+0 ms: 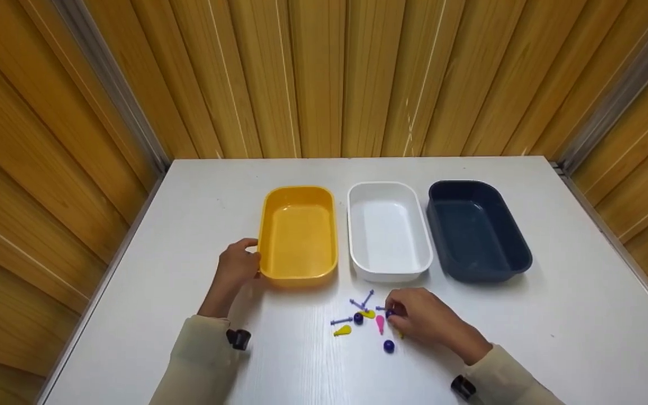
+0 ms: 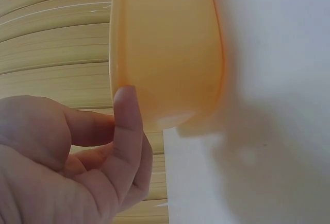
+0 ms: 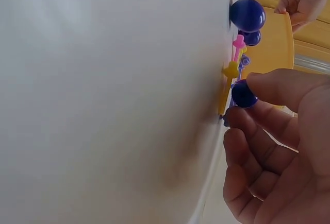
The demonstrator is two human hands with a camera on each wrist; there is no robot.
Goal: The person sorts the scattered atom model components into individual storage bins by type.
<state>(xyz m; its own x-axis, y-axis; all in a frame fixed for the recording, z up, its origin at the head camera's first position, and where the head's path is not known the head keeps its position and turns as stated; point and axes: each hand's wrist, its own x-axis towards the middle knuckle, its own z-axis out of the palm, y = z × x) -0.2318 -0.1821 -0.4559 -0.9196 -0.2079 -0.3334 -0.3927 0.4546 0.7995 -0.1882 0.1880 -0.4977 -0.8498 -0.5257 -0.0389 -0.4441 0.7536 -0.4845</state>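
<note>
My left hand (image 1: 238,263) holds the left side of a yellow tray (image 1: 299,277) near its front corner. In the left wrist view its fingers lie on the tray's outer wall (image 2: 170,54), while the thumb tip is hidden behind the rim. Between thumb and forefinger my right hand (image 1: 424,316) pinches a dark blue ball (image 3: 244,93), just over a loose group of small plastic pieces. Among them are two more blue balls (image 1: 389,346), a pink paddle-shaped piece (image 1: 379,322), yellow paddle-shaped pieces (image 1: 343,331) and several thin purple rods (image 1: 341,322).
A white tray (image 1: 390,270) stands to the right of the yellow one, and a dark navy tray (image 1: 484,274) farther right. No contents show in the three trays. The white table (image 1: 200,197) is bordered by wood-patterned panels (image 1: 324,79) at the back and sides.
</note>
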